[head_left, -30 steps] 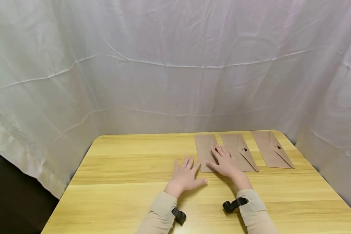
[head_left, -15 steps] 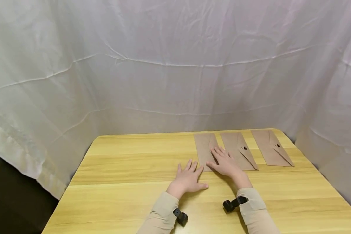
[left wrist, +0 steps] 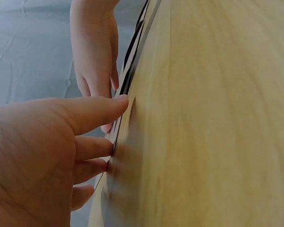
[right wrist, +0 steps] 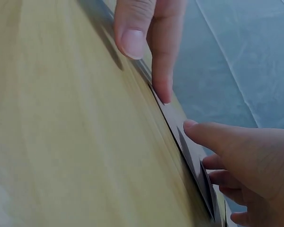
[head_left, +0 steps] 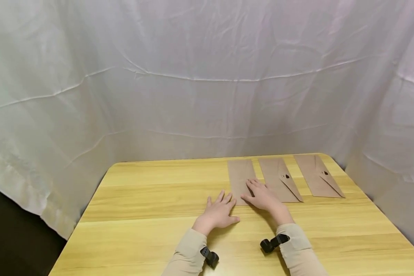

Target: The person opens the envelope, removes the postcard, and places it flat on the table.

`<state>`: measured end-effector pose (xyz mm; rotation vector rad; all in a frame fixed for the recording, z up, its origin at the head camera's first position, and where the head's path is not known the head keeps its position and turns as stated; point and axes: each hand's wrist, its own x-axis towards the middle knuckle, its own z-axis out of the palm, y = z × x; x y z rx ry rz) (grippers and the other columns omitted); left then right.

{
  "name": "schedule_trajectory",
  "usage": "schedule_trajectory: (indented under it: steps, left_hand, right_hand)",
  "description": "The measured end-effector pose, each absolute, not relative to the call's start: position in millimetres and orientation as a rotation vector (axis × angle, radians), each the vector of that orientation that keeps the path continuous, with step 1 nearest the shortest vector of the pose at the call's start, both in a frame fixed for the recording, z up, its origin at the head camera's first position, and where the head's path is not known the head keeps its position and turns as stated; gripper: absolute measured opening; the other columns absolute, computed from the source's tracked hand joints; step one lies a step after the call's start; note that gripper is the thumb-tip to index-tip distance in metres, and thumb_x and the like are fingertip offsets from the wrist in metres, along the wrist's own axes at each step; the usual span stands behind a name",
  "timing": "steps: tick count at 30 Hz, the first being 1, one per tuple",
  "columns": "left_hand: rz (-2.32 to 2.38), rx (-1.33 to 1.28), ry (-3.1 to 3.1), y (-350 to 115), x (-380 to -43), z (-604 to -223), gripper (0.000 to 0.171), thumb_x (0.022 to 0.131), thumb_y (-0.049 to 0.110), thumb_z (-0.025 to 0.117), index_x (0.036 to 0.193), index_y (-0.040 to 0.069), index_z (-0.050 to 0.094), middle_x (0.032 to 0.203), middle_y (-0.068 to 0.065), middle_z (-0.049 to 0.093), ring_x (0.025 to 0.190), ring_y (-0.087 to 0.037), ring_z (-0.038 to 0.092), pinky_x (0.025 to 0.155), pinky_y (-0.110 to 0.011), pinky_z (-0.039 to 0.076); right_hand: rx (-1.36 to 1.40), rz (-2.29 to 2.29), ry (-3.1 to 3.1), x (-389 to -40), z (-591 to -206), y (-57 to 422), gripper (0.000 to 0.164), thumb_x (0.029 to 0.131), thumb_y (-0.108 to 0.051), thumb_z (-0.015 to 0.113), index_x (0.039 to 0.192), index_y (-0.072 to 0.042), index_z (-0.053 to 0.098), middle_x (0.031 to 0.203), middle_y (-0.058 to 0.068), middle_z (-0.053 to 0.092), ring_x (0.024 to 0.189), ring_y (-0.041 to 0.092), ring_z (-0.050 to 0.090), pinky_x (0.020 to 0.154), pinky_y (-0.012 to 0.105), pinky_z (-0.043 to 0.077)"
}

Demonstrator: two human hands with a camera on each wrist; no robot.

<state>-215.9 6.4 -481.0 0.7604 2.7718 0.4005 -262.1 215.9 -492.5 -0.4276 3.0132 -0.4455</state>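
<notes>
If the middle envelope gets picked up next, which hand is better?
Probably the right hand: it reaches over the left envelope, close to the middle envelope. The left hand is farther away, with the right one in between.

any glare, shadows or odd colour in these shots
Head view: pale glare low on the wooden tabletop, soft shadows beside the left hand and right hand; left wrist view: dimmer, curtain tinted bluish, blurry shadow near the left hand; right wrist view: likewise dim, same bluish curtain, pale sheen lower left.
</notes>
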Motion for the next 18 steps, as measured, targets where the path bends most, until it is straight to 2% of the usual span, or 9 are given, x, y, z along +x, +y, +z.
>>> schedule_trajectory:
  steps: [6, 18]
  left_hand:
    - [0.390, 0.753, 2.772, 1, -212, -473, 0.067, 0.093, 0.051, 0.057, 0.148, 0.016, 0.043, 0.160, -0.001, 0.030, 0.152, -0.027, 0.014, 0.114, -0.069, 0.016]
    - [0.277, 0.729, 2.793, -33, -202, -466, 0.065, 0.092, 0.050, 0.058, 0.146, 0.015, 0.047, 0.156, -0.002, 0.038, 0.150, -0.028, 0.024, 0.115, -0.067, 0.018]
  right_hand:
    - [-0.421, -0.462, 3.016, -262, -494, 208, 0.069, 0.097, -0.044, 0.054, 0.147, 0.000, 0.039, 0.154, 0.023, 0.035, 0.145, 0.042, 0.028, 0.114, 0.067, 0.021]
    - [-0.507, -0.391, 3.025, -258, -493, 171, 0.066, 0.095, -0.045, 0.058, 0.145, -0.004, 0.045, 0.151, 0.018, 0.043, 0.143, 0.036, 0.036, 0.114, 0.061, 0.028]
